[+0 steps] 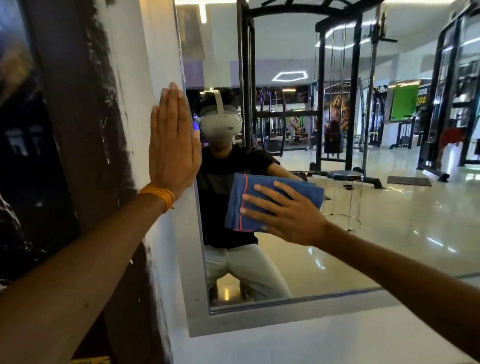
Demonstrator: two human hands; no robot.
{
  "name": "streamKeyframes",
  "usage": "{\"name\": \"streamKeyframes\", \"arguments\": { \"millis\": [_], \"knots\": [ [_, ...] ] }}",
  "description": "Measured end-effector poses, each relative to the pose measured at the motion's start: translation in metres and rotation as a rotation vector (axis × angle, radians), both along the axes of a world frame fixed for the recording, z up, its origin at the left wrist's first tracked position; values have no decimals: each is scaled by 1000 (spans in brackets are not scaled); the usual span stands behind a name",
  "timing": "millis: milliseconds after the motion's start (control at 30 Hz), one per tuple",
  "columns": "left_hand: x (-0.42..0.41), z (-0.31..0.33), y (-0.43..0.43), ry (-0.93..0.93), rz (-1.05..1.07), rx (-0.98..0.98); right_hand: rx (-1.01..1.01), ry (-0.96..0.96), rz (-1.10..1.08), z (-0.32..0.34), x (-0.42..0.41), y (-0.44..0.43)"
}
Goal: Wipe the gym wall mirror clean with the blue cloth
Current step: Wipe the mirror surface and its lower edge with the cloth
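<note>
A large wall mirror (375,230) fills the right half of the view, set in a grey frame. My right hand (285,215) presses a folded blue cloth (250,192) with red stitching flat against the glass at the mirror's lower left, fingers spread and straight. My left hand (173,149) lies flat, fingers together, on the white wall just left of the mirror's edge; an orange thread band circles its wrist.
The mirror's grey frame (197,309) runs down its left side and along the bottom. A dark poster (22,137) covers the wall at left. The glass reflects a person with a headset, black gym racks and a shiny floor.
</note>
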State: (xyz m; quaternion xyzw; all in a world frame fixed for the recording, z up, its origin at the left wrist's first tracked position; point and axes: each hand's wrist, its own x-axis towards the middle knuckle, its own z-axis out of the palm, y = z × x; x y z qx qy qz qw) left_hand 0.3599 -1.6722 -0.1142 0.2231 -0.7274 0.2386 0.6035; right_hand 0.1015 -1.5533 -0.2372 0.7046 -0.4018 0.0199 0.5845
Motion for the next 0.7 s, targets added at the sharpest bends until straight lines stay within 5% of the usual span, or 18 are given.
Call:
{"name": "streamKeyframes", "arguments": {
  "millis": [67, 167, 233, 400, 467, 533, 600, 700],
  "knots": [
    [0, -7, -4, 9, 31, -19, -69, -13, 15, 55, -12, -1],
    [-2, -8, -6, -2, 56, -35, -378, -498, -39, 154, -19, 1],
    [-2, -6, -4, -10, 77, -46, -497, -723, -41, 163, -6, -2],
    [-2, -7, 3, -12, 128, -20, -121, -227, -5, 23, 14, -9],
    [-3, -7, 5, -2, 144, -28, -83, -106, -5, 33, -7, -3],
    [-4, -7, 5, -6, 166, -39, -199, -201, -20, 75, -32, 3],
    [-3, -8, 3, -9, 181, -43, -373, -505, -80, 119, -52, 14],
    [-3, -7, 4, -16, 192, -36, -501, -758, -74, 107, -48, 16]
  ]
}}
